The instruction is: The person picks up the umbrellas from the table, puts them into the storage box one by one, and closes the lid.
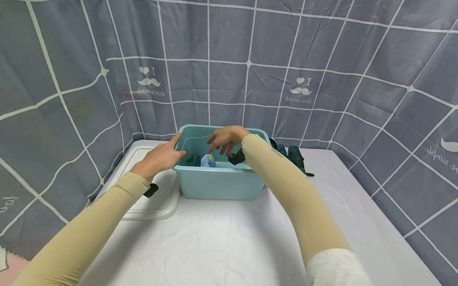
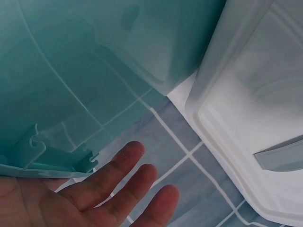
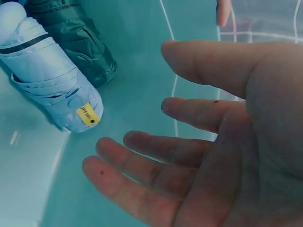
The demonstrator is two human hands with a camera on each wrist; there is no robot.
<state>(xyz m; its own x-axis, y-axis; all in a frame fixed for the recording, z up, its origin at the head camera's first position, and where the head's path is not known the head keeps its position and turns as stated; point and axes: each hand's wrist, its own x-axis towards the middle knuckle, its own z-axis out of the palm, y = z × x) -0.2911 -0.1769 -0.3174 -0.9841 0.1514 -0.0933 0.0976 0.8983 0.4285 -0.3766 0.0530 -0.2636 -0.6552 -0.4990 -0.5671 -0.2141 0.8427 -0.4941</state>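
A light-blue plastic bin (image 1: 220, 182) stands on the white table. Inside it, at the left, lie a folded light-blue umbrella (image 3: 52, 71) with a yellow tag and a folded dark-green umbrella (image 3: 78, 40), side by side. My left hand (image 1: 162, 157) is at the bin's left front corner, thumb over the rim. In the left wrist view its other fingers (image 2: 111, 177) extend loosely along the bin's outer side. Over the bin's opening hangs my right hand (image 1: 229, 138), fingers spread and holding nothing, to the right of the two umbrellas.
A pale translucent lid (image 1: 157, 204) lies flat on the table, left of the bin and partly behind my left arm. Several dark folded umbrellas (image 1: 295, 157) lie at the bin's right side, partly hidden by my right arm. A grey checked curtain (image 1: 229, 79) surrounds the table's back and sides.
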